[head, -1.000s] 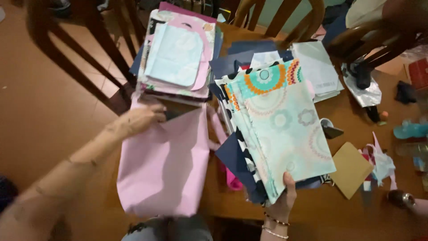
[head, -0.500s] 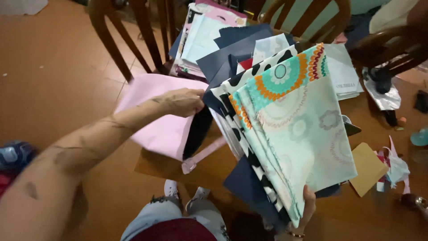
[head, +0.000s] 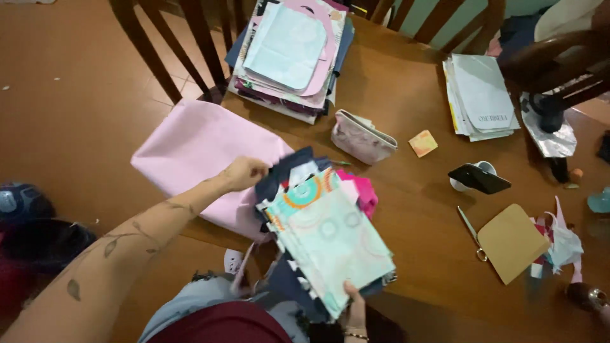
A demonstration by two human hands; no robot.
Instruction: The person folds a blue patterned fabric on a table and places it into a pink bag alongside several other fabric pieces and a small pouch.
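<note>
My right hand grips the near edge of a stack of fabric pieces, pale mint on top with orange and teal circles, navy and striped pieces beneath. My left hand is closed on the stack's far left corner, where a navy piece sticks out. A large pink fabric piece lies under and behind my left hand, hanging over the wooden table's left edge. A bright pink scrap peeks out to the right of the stack.
A tall pile of fabric pieces sits at the table's far left. A small pink pouch, a paper stack, a phone on a cup, scissors with a tan card and scraps lie to the right. Chairs stand behind.
The patterned stack has come lower and nearer to my body. My left hand moved from the pink fabric to the stack's far corner. The view shifted, so the pouch and more tabletop show.
</note>
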